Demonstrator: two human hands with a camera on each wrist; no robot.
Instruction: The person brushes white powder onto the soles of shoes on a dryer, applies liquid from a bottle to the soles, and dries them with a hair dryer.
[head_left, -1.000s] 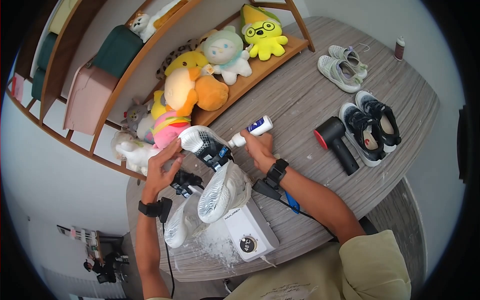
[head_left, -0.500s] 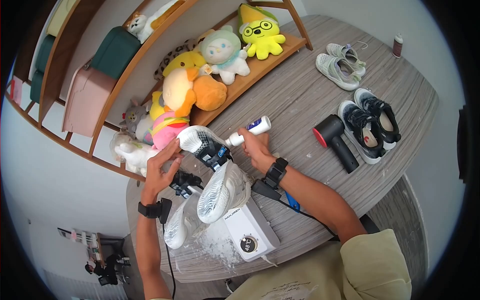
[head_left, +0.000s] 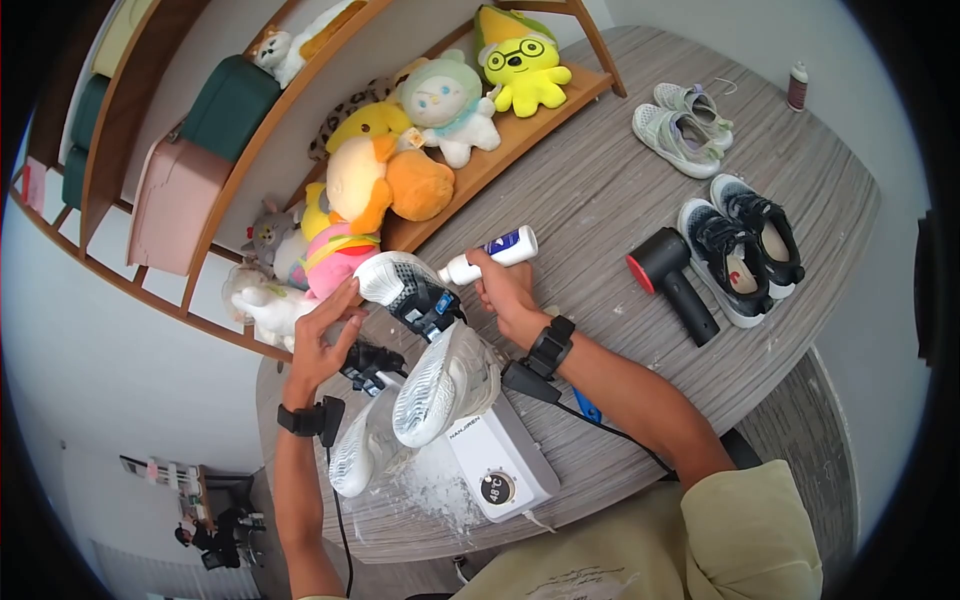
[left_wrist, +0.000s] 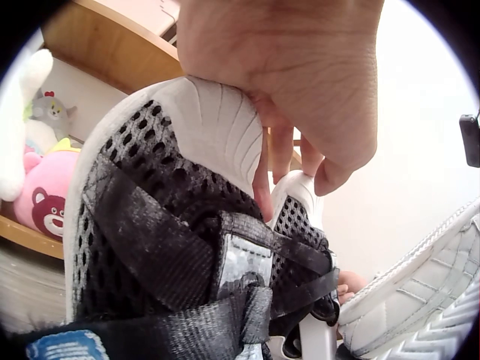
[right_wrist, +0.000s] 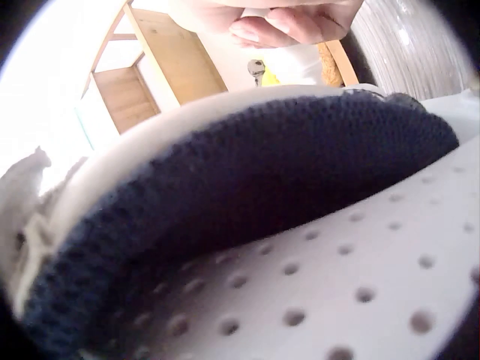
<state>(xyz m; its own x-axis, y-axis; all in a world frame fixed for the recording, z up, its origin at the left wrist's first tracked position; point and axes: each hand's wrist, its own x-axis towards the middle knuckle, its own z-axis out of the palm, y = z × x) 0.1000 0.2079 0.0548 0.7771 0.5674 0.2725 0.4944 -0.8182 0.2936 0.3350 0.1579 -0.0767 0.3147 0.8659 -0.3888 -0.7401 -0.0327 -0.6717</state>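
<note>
In the head view my left hand (head_left: 322,335) has its fingertips against the toe of a black-and-white shoe (head_left: 397,283), thumb held apart. The left wrist view shows that hand (left_wrist: 289,75) touching the pale toe of the shoe (left_wrist: 217,124), its fingers reaching down behind it beside a second black-mesh shoe. My right hand (head_left: 508,295) grips a white bottle (head_left: 490,256) with a blue label, its narrow end pointing toward the black-and-white shoe. Curled fingers of the right hand (right_wrist: 289,24) show at the top of the right wrist view.
White shoes (head_left: 445,385) stand soles outward on a white dryer (head_left: 505,460) marked 48°C. To the right are a black-and-red blower (head_left: 675,285), black shoes (head_left: 735,250) and pale shoes (head_left: 680,135). A shelf (head_left: 520,165) of plush toys lines the back.
The bottle in my right hand has shifted slightly left and up, its narrow end raised beside the shoe. My left hand stays at the shoe's toe.
</note>
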